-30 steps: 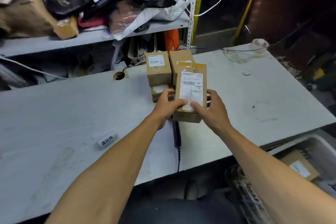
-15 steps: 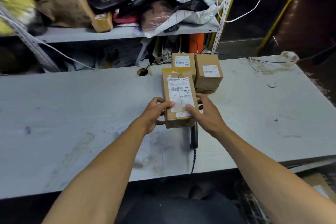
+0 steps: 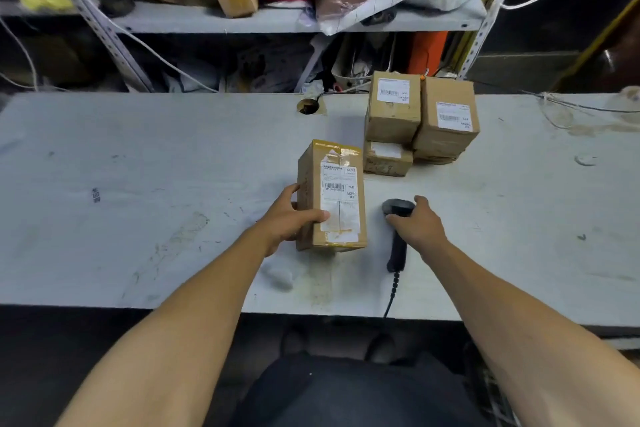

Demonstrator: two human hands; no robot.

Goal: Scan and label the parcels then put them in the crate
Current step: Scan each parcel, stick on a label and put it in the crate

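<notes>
The left hand (image 3: 285, 220) has its grip closed round the cardboard parcel (image 3: 331, 196), thumb on the label, fingers at the far side; the parcel stands on the bench (image 3: 138, 184) near its middle. At its 3 o'clock, the right hand (image 3: 417, 224) rests curled over the black scanner (image 3: 397, 236) lying on the bench. A stack of labelled boxes (image 3: 420, 121) sits at the parcel's 1 o'clock.

The left hand (image 3: 289, 218) grips a labelled parcel (image 3: 332, 196) on the worktop (image 3: 138, 184) while the right hand (image 3: 417, 225) rests on the black scanner (image 3: 397, 246).
</notes>
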